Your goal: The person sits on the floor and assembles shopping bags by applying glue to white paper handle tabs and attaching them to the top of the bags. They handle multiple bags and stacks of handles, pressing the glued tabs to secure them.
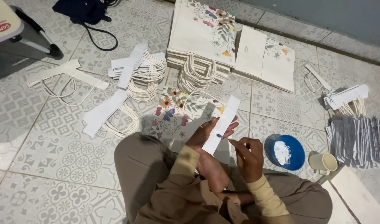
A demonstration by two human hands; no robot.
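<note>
My left hand (210, 133) holds a long white paper strip (223, 120) upright above my lap; a thin white cord loop hangs from the strip. My right hand (248, 157) is just right of the strip's lower end, fingers pinched together near it. Under my hands lies a flat paper bag with a flower print (173, 112) on the tiled floor. I sit cross-legged in brown trousers.
A blue bowl with white paste (286, 152) and a cream mug (323, 162) stand at my right. Stacks of flowered bags (202, 33) lie ahead. Strips with cord handles (136, 74) are scattered left; a pile of folded strips (360, 139) sits far right.
</note>
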